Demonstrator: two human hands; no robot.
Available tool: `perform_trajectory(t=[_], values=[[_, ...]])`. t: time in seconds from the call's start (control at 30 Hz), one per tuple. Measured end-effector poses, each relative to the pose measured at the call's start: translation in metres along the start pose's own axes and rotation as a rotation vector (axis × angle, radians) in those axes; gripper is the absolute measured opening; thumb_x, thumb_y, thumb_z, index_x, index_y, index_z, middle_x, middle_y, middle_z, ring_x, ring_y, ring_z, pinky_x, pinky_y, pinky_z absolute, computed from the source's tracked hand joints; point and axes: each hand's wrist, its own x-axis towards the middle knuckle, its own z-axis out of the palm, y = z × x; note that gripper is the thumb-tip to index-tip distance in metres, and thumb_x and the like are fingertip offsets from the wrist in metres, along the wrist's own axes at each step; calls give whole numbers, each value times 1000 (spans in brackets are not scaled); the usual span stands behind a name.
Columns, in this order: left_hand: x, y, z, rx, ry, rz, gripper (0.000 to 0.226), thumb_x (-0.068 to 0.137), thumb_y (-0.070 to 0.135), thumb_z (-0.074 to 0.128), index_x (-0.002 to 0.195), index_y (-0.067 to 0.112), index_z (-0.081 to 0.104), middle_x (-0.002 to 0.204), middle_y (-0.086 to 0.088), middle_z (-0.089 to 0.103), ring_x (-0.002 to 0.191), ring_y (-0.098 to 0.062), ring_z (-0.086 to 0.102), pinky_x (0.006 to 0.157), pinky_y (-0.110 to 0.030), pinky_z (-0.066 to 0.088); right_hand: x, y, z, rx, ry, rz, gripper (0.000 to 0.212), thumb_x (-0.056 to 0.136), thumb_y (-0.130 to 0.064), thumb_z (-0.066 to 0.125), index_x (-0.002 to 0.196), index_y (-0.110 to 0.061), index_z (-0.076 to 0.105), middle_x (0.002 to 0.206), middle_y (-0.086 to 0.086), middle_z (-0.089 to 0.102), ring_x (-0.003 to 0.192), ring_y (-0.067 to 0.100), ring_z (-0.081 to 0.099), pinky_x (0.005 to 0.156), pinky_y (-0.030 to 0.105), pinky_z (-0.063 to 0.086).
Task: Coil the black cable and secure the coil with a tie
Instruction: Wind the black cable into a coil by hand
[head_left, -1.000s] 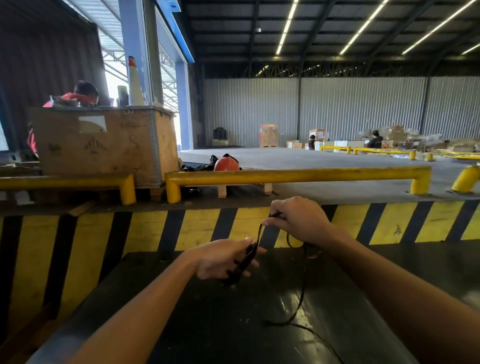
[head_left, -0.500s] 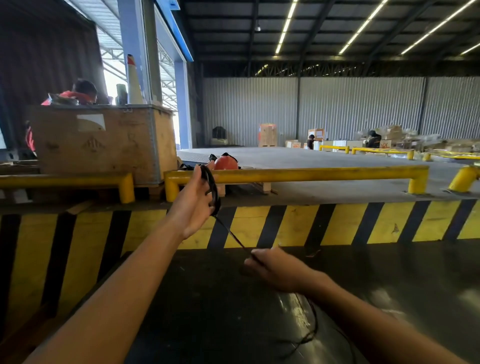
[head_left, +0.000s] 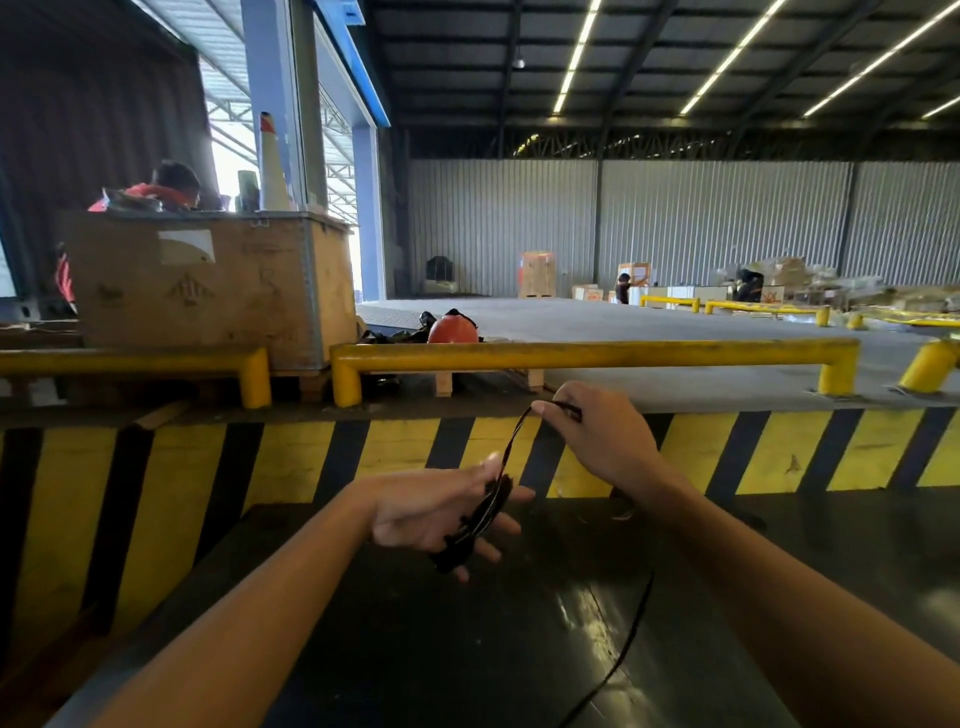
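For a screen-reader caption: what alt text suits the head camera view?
A person's left hand holds a bundle of coiled black cable while the right hand pinches the next loop above a glossy black surface. Loose cable trails down to the right; yellow guard rails and a warehouse floor lie beyond.

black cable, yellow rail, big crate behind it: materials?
Black cable: looks rubber or plastic jacketed, flexible; it drapes and bends freely. Yellow rail: probably painted steel tube, scuffed gloss. Crate: seemingly plywood panels with grey metal edging.
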Motion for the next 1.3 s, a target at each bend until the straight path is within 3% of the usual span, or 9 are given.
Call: perform_trajectory(t=[0.17,0.3,0.47,0.53,0.63,0.83,1.0,1.17,1.3], values=[[-9,27,-3,-473,-43,429,92,67,74,59,144,28,38,144,-16,46,126,-41,48,99,-59,41,-27,-6,27,140,-281,23,29,99,-33,36,86,-23,60,73,0,64,64,8,61,59,27,51],[-9,49,-14,-638,225,641,89,62,74,59,138,27,48,145,-18,42,124,-40,50,92,-61,46,-55,-28,54,297,-538,-22,26,99,-36,34,81,-33,53,70,-7,58,58,-6,56,59,17,42],[-7,39,-24,-265,716,487,68,85,51,54,144,26,31,149,-9,37,119,-22,49,100,-53,35,-49,-34,44,250,-563,-148,21,98,-34,40,86,-29,55,72,-10,55,63,-4,53,63,16,39],[-4,25,-27,-129,812,427,44,92,35,56,134,31,43,138,0,46,113,-17,51,98,-46,31,-37,-33,28,180,-515,-213,18,97,-34,44,86,-29,58,73,-13,54,65,-4,52,64,17,39],[-4,9,-30,73,829,294,53,87,44,60,135,29,44,117,12,50,117,-17,47,90,-34,32,-20,-27,7,105,-450,-227,20,93,-35,53,89,-21,67,71,-17,54,66,-3,53,61,18,38],[-3,11,-14,448,502,-121,81,60,85,52,122,32,49,109,0,59,95,-17,62,69,-30,50,0,-21,-15,-55,-421,-240,23,83,-41,66,81,-18,68,75,-10,58,68,4,52,61,28,44],[-5,17,2,258,137,-218,87,75,69,54,144,23,28,125,1,51,100,-24,68,81,-40,58,2,-17,-20,-64,-456,-308,27,87,-42,60,80,-16,64,73,-7,59,64,4,52,58,27,41],[-27,22,5,-59,-212,29,75,75,69,57,139,37,34,136,-7,52,104,-29,65,90,-45,53,-11,-5,-10,45,-489,-254,33,97,-38,42,81,-16,62,69,-3,58,61,8,53,60,24,41],[-24,32,4,-399,-201,373,91,71,60,69,146,22,32,134,-20,55,107,-39,63,96,-58,43,-28,-8,13,134,-529,-141,29,100,-30,37,93,-15,61,84,3,65,78,15,64,73,32,52]])
